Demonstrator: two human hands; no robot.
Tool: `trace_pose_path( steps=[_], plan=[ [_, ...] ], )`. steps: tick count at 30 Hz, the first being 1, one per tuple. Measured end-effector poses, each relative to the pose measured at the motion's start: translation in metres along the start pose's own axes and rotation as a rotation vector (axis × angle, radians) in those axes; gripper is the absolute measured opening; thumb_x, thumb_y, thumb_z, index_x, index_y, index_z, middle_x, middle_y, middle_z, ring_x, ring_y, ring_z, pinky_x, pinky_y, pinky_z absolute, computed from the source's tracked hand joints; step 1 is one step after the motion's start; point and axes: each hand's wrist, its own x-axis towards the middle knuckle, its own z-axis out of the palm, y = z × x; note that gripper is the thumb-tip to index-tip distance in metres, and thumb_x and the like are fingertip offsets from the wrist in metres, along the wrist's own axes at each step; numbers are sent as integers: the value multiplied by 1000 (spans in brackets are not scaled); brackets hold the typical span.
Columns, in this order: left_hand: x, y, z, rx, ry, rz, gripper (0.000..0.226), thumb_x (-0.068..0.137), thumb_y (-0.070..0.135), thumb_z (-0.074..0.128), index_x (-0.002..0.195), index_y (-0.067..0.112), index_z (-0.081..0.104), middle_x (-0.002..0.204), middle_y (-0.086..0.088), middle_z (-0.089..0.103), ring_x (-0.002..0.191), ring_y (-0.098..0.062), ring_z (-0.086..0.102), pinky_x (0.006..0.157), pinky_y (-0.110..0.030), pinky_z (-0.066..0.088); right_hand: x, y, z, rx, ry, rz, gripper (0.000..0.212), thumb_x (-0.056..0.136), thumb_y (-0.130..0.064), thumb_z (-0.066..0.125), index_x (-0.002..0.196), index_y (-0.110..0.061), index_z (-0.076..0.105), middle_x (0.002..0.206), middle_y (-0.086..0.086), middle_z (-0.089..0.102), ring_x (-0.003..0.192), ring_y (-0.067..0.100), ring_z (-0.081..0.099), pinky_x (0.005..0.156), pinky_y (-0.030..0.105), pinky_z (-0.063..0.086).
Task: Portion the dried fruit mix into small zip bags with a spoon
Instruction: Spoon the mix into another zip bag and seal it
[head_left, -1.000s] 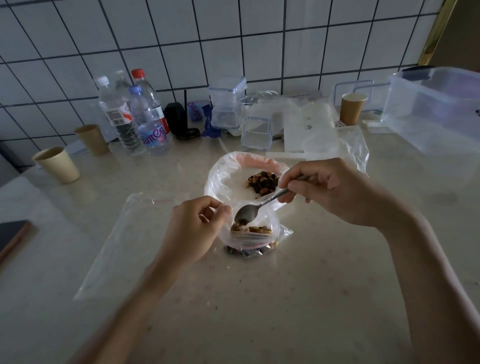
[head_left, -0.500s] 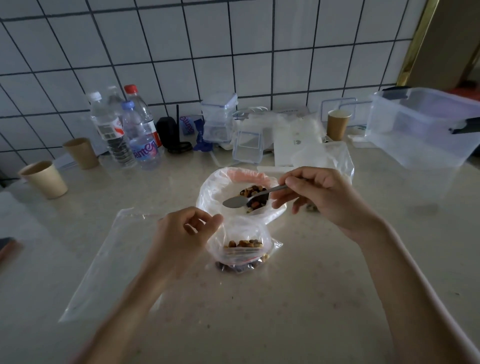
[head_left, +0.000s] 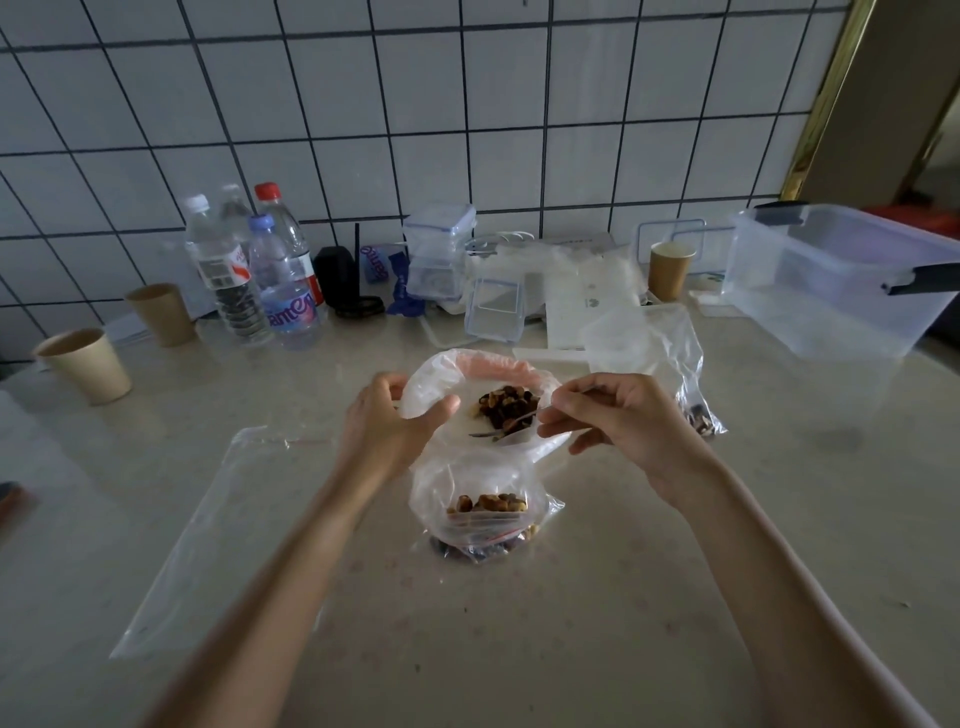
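Nearest, two bare forearms reach in over the pale tabletop (head_left: 597, 613). Between them stands a small zip bag (head_left: 485, 506), mouth open, partly filled with dried fruit mix, with no hand on it. To its left a large empty clear bag (head_left: 218, 525) lies flat. Just beyond, the left hand (head_left: 387, 431) is closed on the near-left rim of the big white bag (head_left: 441, 389) — the supply bag, where the dark fruit mix (head_left: 506, 408) sits in a heap. The right hand (head_left: 623, 421) is pinched on the handle of a spoon (head_left: 498, 430), whose bowl lies low at the edge of that heap. Right of this hand, another small bag (head_left: 675, 364) with a few pieces lies on the tabletop. Farther back — paper cups (head_left: 85, 366), water bottles (head_left: 283, 280), small clear boxes (head_left: 439, 254), and a large clear tub (head_left: 841, 280) at the right, all before the tiled wall (head_left: 467, 104).
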Motion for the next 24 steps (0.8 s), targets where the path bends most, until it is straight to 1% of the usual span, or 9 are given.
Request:
trace_pose_path(
  steps=[3,5,7,9,13,15,18,21,24],
  plan=[
    [-1,-2,8,-106,-96,-14,29,89,47,72,100,21,72,84,0,77,80,-22,75,72,-41,64,1,2,2,52,7,25,15,96,-17,73,102,-4,77,97,15,80,92,30,79,66,29,62],
    [-3,-2,11,-157,-74,-2,24,92,39,67,89,16,75,74,-2,77,73,-26,76,68,-44,64,2,4,3,71,2,44,16,97,-17,71,103,-3,77,98,16,79,92,31,79,65,29,62],
    [-3,-4,13,-197,-57,2,26,93,36,64,87,14,76,74,0,77,72,-25,75,71,-49,65,3,6,4,36,-1,45,17,99,-15,68,104,-1,76,97,16,79,90,31,79,64,29,62],
    [-2,-7,13,-239,-71,-3,22,94,34,63,88,19,77,77,3,78,72,-22,76,73,-49,66,4,7,7,-1,19,31,16,101,-13,65,104,0,74,95,15,79,89,30,79,63,30,62],
    [-1,-10,13,-352,-89,18,13,99,30,62,96,30,75,88,8,80,76,-16,77,77,-47,66,6,11,7,-11,158,12,13,102,-8,63,101,0,72,90,14,80,86,29,79,62,32,62],
    [-1,-9,13,-352,-97,49,13,100,32,63,99,30,75,85,7,80,72,-15,76,73,-43,65,7,12,6,-2,222,0,11,101,-7,63,100,0,72,87,14,80,84,29,80,60,31,62],
    [-2,-5,13,-317,-114,90,16,99,38,64,97,27,75,70,0,75,60,-14,72,60,-36,60,8,16,12,-45,261,-47,11,101,-7,63,99,-3,73,84,10,80,81,25,80,58,29,62],
    [-3,-4,14,-325,-134,94,19,100,39,64,96,24,74,75,-8,75,61,-19,69,63,-42,59,8,21,23,-80,270,-83,11,101,-8,64,97,-11,74,84,4,80,79,19,80,58,30,64],
    [-4,-4,15,-333,-146,80,25,100,41,63,98,17,73,87,-16,75,75,-36,72,74,-54,61,8,24,28,-62,275,-60,12,101,-5,63,103,-8,74,85,3,80,79,19,79,59,33,65]
  ],
)
